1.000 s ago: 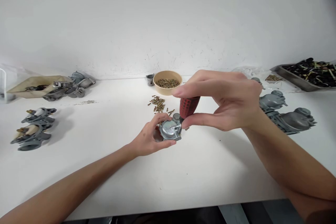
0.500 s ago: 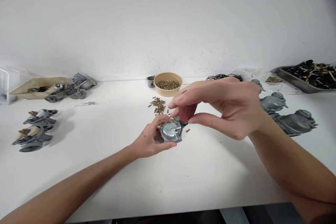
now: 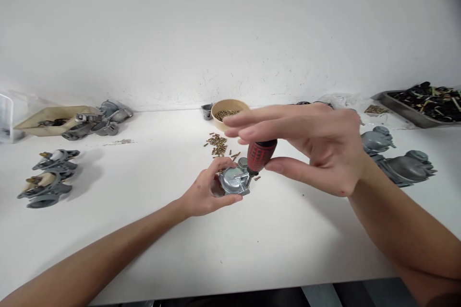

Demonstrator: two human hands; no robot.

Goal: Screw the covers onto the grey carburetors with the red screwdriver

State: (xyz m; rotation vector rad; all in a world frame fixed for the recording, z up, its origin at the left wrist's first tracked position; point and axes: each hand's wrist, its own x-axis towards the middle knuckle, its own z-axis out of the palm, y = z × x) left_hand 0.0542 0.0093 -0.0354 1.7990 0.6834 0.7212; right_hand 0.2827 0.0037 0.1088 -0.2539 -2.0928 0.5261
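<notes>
My left hand [image 3: 207,191] grips a silver-grey carburetor [image 3: 234,181] on the white table, its rounded bowl facing up, thumb along the near side and fingers on the far side. Tilted over the carburetor's right edge is a screwdriver [image 3: 258,156] with a red and black handle, its tip down at that edge. My right hand [image 3: 306,144] has the handle loosely between thumb and fingers, the fingers stretched over its top. A loose brass screw [image 3: 257,178] lies just right of the carburetor, and a small pile of brass screws [image 3: 217,145] lies beyond it.
A tan bowl of screws [image 3: 230,103] stands at the wall. At the left are two carburetor bodies [image 3: 50,177] and a cream tray [image 3: 65,117] with metal parts. More carburetors [image 3: 403,168] sit at the right, near a metal tray [image 3: 410,110] of black parts.
My right hand has shifted slightly right and its fingers have straightened over the screwdriver, baring more of the handle. My left hand and the carburetor have stayed in place.
</notes>
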